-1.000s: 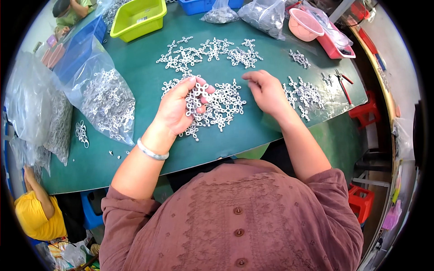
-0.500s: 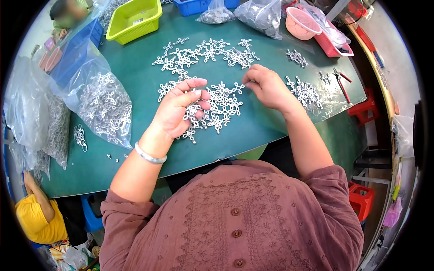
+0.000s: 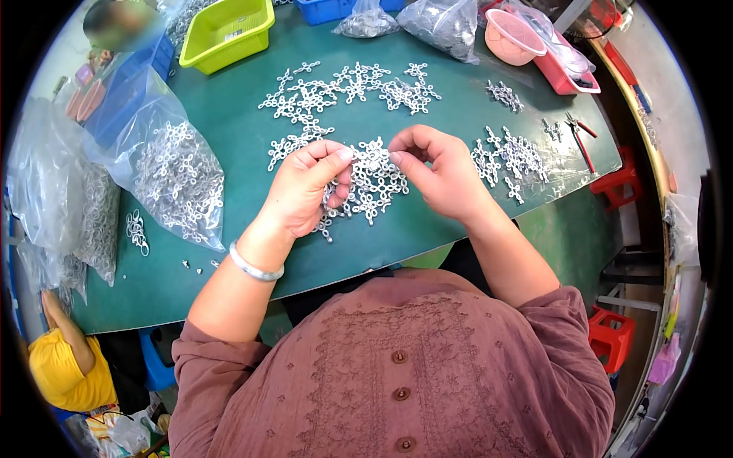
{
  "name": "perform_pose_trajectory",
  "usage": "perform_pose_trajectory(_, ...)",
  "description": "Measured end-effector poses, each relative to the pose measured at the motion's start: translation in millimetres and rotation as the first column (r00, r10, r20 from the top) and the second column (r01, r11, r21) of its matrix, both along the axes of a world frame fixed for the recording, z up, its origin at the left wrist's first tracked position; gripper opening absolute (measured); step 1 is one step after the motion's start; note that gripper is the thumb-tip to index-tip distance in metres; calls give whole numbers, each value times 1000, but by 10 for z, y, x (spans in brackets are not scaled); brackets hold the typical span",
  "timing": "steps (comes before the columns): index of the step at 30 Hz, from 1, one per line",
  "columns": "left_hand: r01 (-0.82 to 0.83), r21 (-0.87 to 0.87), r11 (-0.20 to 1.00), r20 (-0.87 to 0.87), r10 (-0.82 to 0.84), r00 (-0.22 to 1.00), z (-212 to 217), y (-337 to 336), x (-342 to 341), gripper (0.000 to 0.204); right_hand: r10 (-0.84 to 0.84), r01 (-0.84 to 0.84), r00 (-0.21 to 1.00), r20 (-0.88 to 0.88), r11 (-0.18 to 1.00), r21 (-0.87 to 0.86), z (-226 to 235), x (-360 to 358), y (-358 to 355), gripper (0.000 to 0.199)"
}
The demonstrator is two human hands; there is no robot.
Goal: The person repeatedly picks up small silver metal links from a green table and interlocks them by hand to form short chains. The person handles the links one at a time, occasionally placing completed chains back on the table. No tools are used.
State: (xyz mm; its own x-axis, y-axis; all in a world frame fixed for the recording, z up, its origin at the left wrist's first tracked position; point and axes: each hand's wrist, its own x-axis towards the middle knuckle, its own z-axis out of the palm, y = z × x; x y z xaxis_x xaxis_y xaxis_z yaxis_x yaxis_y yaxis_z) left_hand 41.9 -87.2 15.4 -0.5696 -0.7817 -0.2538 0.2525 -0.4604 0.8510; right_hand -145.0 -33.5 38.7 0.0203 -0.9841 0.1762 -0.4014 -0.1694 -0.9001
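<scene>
Both hands are up over the middle of the green desk [image 3: 458, 229], fingertips meeting. The left hand [image 3: 305, 191] curls its fingers closed, thumb and forefinger pinching a small silvery metal piece [image 3: 372, 162], and the right hand [image 3: 435, 175] pinches the same piece from the other side, its fingers bent in tight. The piece sits just above a loose heap of silvery parts [image 3: 366, 191] lying on the desk right under the hands. A silver bangle [image 3: 256, 266] rings the left wrist.

Further off, more parts lie scattered in a band across the far side [image 3: 343, 88], and another cluster [image 3: 508, 156] lies to the right, near a pair of red-handled pliers [image 3: 582, 137]. On the left, a clear plastic bag [image 3: 172, 172] full of the same parts slumps on the desk. Far left stands a yellow-green basket [image 3: 225, 30]; far right, a pink bowl [image 3: 513, 38].
</scene>
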Motion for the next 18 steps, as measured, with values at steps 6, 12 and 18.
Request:
perform_pose_trajectory(6, 2, -30, 1000, 1, -2, 1000, 0, 1, -2, 12, 0, 3, 971, 241, 1000, -10, -131, 14, -14, 12)
perform_pose_trajectory(12, -5, -62, 998, -58, 2, 998, -10, 8, 7, 16, 45, -4, 977, 210, 981, -194, -173, 53, 2, 26)
perform_pose_trajectory(18, -8, -75, 997, -95, 1, 995, -1, 21, 5, 18, 40, 11, 977, 212, 972, -234, -175, 65, 23, 30)
